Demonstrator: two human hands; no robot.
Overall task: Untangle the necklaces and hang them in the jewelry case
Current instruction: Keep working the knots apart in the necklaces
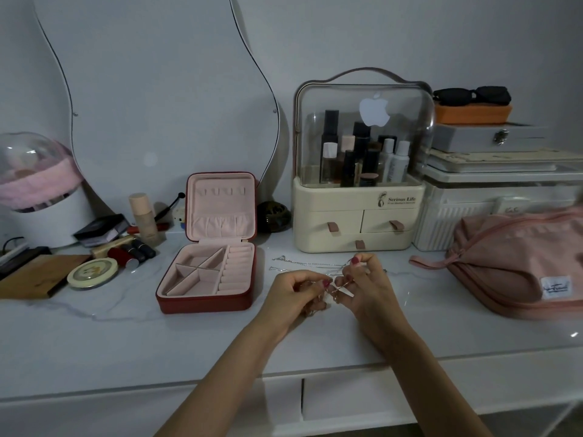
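Head view: both hands, left [298, 290] and right [362, 283], fingers curled, apparently pinching tangled necklaces [310, 265] above table [126, 335].

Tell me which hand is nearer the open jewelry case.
Left. The left hand is just right of the jewelry case; the right hand is farther right, beyond the left hand.

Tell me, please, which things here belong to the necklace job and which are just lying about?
Job: necklaces, jewelry case, left hand, right hand.
Lying about: cosmetics organizer, pink pouch, lipsticks, round tin, sunglasses.
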